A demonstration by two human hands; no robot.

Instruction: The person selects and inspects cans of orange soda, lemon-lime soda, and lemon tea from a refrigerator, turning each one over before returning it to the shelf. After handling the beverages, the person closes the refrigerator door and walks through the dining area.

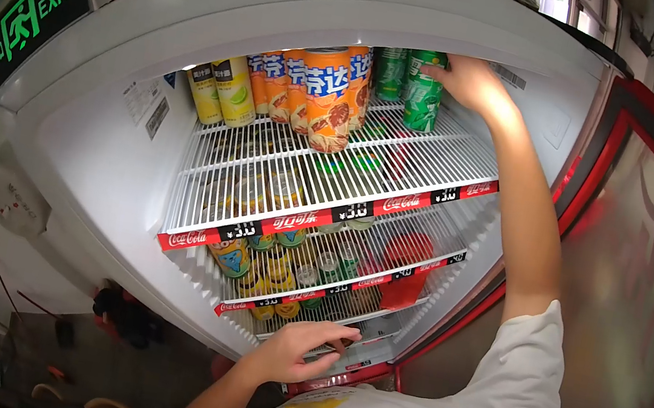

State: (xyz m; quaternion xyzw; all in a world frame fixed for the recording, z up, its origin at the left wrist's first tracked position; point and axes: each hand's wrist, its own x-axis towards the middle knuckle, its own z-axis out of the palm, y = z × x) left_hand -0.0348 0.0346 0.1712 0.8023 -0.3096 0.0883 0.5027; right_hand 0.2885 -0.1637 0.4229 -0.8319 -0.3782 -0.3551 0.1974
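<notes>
On the right of the fridge's top shelf, my right hand (464, 80) is closed round the upper part of a green can (424, 95). Another green can (389, 74) stands just left of it. Several orange cans (328, 96) fill the middle of that shelf, with yellow-green cans (234, 89) at its left end. Lower down, my left hand (303, 354) hangs in front of the lower shelves with its fingers apart and nothing in it.
Below the top shelf (299, 217), a lower shelf holds yellow cans (273, 268) and other drinks. The open glass door (614, 295) is at the right. A green exit sign (29, 20) hangs at the upper left.
</notes>
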